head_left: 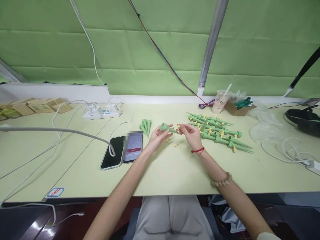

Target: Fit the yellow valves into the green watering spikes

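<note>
My left hand (157, 136) grips the wide end of a green plastic cone spike (167, 128), held just above the pale table (175, 173). My right hand (191, 133) pinches the spike's narrow end, close to a small yellow piece (178, 127) at my fingertips. Two loose yellow pieces (176, 144) lie on the table below the hands. A pile of green spikes with yellow fittings (217, 131) lies right of my right hand. Three green spikes (145, 126) stand together left of my left hand.
Two phones (122, 151) lie left of my hands, one on a white cable. A power strip (102, 111) and cardboard boxes (35, 106) sit at the back left. A plastic cup (220, 101), a small box (238, 107), plastic wrap and cables (282, 146) lie to the right.
</note>
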The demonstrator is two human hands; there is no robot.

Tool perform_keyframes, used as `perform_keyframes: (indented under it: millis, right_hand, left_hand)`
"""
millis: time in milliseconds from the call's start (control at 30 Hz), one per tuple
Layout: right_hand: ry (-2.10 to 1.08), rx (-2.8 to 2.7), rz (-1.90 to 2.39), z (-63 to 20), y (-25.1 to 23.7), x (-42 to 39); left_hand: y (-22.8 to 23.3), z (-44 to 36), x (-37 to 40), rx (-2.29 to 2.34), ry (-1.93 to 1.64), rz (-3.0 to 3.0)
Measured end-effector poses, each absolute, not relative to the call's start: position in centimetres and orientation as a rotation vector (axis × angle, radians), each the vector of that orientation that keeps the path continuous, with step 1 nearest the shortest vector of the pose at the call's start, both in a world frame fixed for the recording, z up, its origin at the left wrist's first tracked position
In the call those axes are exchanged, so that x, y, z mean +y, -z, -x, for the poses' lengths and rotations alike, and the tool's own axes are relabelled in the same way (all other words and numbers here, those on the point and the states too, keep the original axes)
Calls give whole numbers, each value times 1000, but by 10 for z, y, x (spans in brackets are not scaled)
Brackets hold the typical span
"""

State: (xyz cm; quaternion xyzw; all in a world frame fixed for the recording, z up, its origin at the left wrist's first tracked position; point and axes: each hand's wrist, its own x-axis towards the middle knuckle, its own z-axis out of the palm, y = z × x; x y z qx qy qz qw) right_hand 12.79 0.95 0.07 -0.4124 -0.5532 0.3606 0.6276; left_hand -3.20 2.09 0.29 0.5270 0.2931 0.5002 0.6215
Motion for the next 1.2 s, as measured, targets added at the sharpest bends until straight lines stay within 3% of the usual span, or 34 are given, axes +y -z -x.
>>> perform_keyframes:
  millis: [467,900,1200]
  right_hand:
    - [-887,-1351,1001,-127,-1,5]
    - [-505,-1491,1100,-125,-8,-6]
    - [-694,-1498,1080,-130,-7,-1]
  left_hand:
    - [-5,29,15,821,-1120,-1309]
    - [-5,30,11,880,-1042,-1523]
    - [-1,29,11,932,-1105,-1598]
